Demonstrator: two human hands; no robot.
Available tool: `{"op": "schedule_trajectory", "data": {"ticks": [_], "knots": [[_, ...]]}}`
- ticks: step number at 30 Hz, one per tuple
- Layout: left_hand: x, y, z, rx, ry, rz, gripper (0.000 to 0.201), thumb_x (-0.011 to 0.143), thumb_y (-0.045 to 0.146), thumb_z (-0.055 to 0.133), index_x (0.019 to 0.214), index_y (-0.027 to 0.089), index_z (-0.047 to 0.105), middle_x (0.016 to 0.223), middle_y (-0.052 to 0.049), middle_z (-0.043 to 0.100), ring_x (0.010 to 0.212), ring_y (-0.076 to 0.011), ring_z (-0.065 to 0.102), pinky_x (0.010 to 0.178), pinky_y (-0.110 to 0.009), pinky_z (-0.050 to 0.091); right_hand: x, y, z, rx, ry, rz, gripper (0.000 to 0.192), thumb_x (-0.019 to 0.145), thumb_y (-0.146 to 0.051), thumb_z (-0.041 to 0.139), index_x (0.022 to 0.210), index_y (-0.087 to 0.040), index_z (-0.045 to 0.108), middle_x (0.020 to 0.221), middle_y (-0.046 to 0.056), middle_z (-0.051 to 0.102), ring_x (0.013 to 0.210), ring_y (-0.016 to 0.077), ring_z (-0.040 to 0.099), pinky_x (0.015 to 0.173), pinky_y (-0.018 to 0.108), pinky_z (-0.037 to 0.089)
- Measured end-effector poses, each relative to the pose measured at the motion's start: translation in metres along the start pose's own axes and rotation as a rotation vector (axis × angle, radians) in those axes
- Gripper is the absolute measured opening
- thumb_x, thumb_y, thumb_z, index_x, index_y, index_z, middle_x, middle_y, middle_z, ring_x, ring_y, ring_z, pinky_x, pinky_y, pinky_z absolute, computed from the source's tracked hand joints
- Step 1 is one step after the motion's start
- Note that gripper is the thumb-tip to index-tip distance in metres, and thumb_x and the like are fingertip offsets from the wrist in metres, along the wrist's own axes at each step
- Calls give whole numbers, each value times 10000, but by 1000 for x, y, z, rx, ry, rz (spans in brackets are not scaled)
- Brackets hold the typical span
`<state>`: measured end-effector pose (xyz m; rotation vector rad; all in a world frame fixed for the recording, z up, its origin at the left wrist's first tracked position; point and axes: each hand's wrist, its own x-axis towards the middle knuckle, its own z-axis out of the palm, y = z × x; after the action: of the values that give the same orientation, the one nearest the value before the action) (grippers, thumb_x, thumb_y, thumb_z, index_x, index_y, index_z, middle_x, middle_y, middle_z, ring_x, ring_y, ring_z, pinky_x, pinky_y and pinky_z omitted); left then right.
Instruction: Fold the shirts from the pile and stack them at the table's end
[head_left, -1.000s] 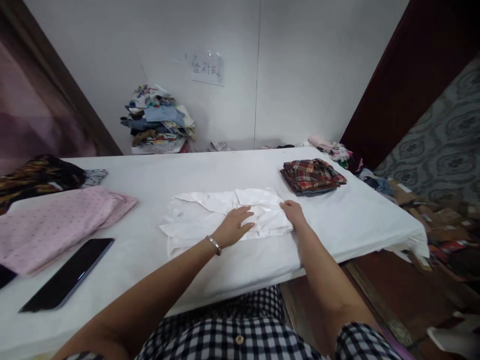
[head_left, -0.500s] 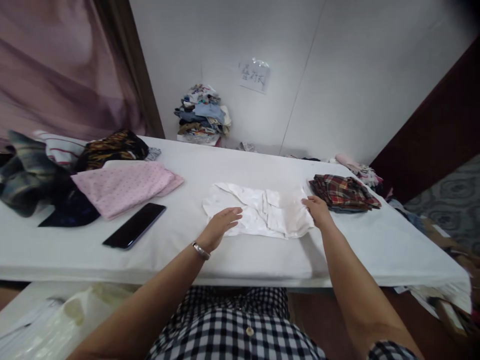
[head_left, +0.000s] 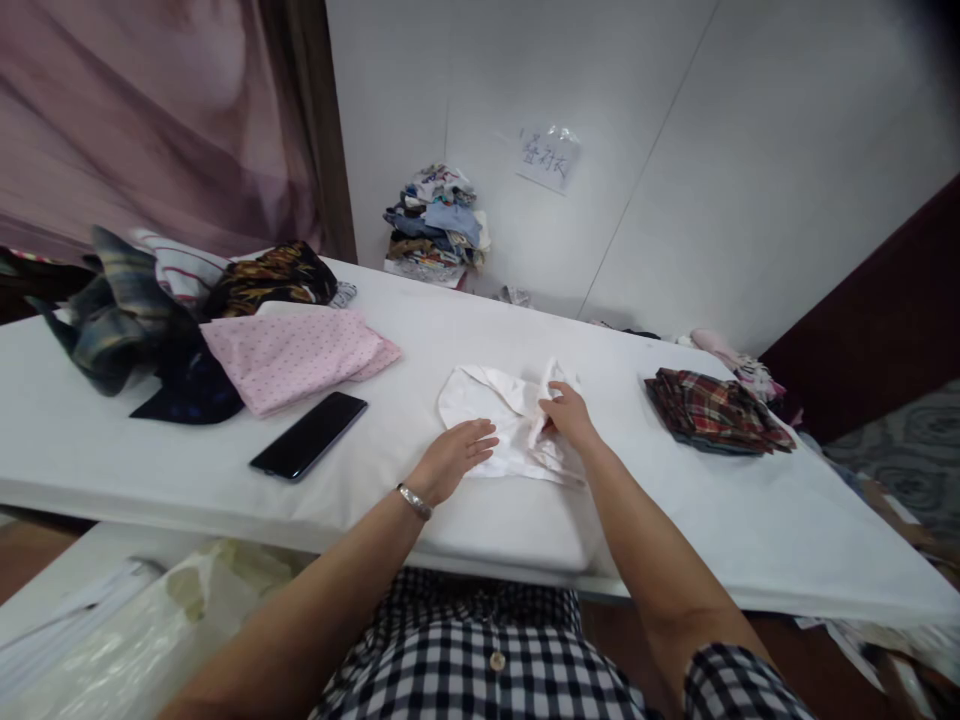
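A white shirt (head_left: 517, 462) lies partly folded on the white-covered table (head_left: 697, 540) in front of me. My right hand (head_left: 571, 415) pinches its right end, which stands raised and bends over toward the middle. Resting at the shirt's left part is my left hand (head_left: 456, 458), fingers stretched out and slightly spread, with a silver bracelet on the wrist. The underside of the lifted end and the right fingertips are partly hidden.
To the left lie a black phone (head_left: 309, 436), a pink dotted garment (head_left: 292, 355) and a heap of dark clothes (head_left: 135, 320). Folded plaid shirts (head_left: 712, 410) sit on the right. A clothes pile (head_left: 436, 225) stands by the wall under a paper sign (head_left: 549, 158).
My right hand has moved left, lifting the shirt's right end and turning it inward. The left hand stays over the shirt's left part. The view has shifted a little.
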<state>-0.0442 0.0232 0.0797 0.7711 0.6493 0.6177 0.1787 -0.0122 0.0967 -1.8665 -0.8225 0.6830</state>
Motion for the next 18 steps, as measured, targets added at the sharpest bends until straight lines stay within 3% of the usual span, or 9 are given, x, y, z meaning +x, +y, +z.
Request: {"op": "schedule_trajectory", "data": {"ticks": [3,6,9,14,18], "knots": [[-7,-2,-1,8,-15,-14,289,769,370,720,945,150,658,1301,-160,584,1080,-269,627,998,-415,439,0,14,16,-34,-116,47,503,759,-162,592,1257,-149,515,579,-45,583,441,134,567,422,230,476],[-15,-4,-2,45,-38,-34,334,763,406,723,971,154,655,1284,-162,596,1052,-266,637,980,-415,445,1,21,16,-55,-189,61,427,758,-194,609,1179,-130,575,591,-15,621,470,142,581,438,239,483],[-27,-6,-2,86,-47,-88,372,761,417,722,1005,150,638,1249,-167,614,998,-253,652,967,-412,450,13,23,-4,-68,-124,32,363,774,-243,586,1120,-137,619,703,29,678,539,146,612,483,238,486],[-48,-18,-3,-32,8,-247,422,739,404,742,1038,155,578,1323,-182,556,1031,-280,651,990,-424,454,45,40,-58,-386,188,18,499,747,-345,642,1210,-159,612,1058,113,698,890,215,664,704,261,508],[-51,-27,-2,-156,43,-327,462,751,434,721,1092,186,533,1400,-178,489,1126,-302,614,1013,-434,450,48,56,-71,-373,97,144,757,688,-413,713,1363,-146,495,1193,174,642,839,240,668,627,290,516]]}}
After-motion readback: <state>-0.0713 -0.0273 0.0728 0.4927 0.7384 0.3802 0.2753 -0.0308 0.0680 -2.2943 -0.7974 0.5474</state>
